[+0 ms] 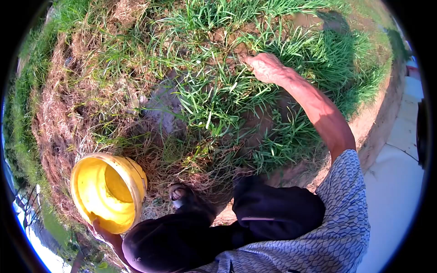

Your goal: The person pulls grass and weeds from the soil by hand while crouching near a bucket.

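Note:
A yellow bucket (128,170) is tilted at the lower left, its open mouth facing me and only sunlit yellow wall showing inside. My left hand (101,231) grips its lower rim, the thumb over the edge. Out in front, my right arm stretches into a patch of green grass (223,98). My right hand (267,68) is closed there with its knuckles up, fingertips down by the blades and a bare muddy spot (239,48). Whatever those fingers hold, if anything, is too small or hidden to make out.
Dry, brown straw-like grass (68,118) covers the ground on the left. A grey bare patch (164,107) lies mid-ground. My bent knees (277,211) and sandalled foot (177,193) are close to the bucket. A pale surface (393,182) runs along the right.

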The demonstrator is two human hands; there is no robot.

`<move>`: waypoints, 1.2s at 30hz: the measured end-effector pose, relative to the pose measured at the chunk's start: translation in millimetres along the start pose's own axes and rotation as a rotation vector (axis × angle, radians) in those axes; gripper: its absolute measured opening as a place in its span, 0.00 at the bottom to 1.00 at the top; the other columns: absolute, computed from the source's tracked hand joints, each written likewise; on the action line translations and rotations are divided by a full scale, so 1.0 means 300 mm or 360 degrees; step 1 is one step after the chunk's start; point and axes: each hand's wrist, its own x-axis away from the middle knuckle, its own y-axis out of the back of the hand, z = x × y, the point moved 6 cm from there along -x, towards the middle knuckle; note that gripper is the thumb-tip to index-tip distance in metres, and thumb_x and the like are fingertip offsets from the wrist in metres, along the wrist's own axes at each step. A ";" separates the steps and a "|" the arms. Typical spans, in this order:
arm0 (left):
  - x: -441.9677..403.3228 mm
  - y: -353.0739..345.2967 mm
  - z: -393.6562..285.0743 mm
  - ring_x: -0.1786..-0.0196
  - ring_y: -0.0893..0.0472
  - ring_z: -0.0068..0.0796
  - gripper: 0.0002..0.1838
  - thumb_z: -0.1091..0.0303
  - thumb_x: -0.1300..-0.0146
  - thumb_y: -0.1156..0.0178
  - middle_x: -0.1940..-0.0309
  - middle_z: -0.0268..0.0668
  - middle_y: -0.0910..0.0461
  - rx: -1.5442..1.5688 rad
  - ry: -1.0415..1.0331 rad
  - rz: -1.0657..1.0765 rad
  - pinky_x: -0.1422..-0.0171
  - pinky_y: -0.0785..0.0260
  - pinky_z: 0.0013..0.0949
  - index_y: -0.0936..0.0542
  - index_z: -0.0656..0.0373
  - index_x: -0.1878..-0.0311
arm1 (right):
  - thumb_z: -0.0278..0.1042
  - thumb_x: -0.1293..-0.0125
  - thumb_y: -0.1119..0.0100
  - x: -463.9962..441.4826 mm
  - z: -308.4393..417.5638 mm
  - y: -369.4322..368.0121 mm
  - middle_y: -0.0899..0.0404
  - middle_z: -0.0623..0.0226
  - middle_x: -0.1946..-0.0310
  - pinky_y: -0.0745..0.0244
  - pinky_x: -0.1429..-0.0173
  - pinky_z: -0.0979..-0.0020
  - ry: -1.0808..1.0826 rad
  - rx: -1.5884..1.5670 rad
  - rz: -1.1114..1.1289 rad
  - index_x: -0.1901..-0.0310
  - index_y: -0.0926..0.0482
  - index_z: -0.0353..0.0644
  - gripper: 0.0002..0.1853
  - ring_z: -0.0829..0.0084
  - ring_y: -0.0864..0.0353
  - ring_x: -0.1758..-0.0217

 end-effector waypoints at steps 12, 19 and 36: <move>-0.012 0.001 0.008 0.49 0.26 0.42 0.30 0.57 0.45 0.48 0.48 0.49 0.29 -0.0005 0.0068 0.0041 0.50 0.28 0.43 0.31 0.64 0.40 | 0.37 0.31 0.55 -0.185 -0.030 -0.020 0.16 0.52 0.63 0.20 0.52 0.57 -0.0471 0.0280 -0.0175 0.51 0.23 0.35 0.16 0.56 0.15 0.57; -0.009 0.012 0.014 0.52 0.24 0.44 0.27 0.61 0.46 0.47 0.50 0.50 0.29 0.0073 0.0194 -0.0111 0.48 0.28 0.44 0.30 0.63 0.42 | 0.32 0.42 0.46 -0.163 -0.031 0.027 0.14 0.59 0.64 0.20 0.57 0.59 -0.0486 0.0235 0.0112 0.64 0.15 0.44 0.10 0.59 0.14 0.59; -0.013 0.012 0.014 0.48 0.27 0.40 0.25 0.55 0.41 0.48 0.48 0.49 0.32 -0.0150 -0.0042 0.0137 0.48 0.28 0.42 0.29 0.64 0.46 | 0.32 0.34 0.51 -0.087 -0.171 -0.015 0.16 0.54 0.54 0.23 0.49 0.57 -0.0656 0.0485 0.0240 0.51 0.20 0.41 0.14 0.57 0.16 0.51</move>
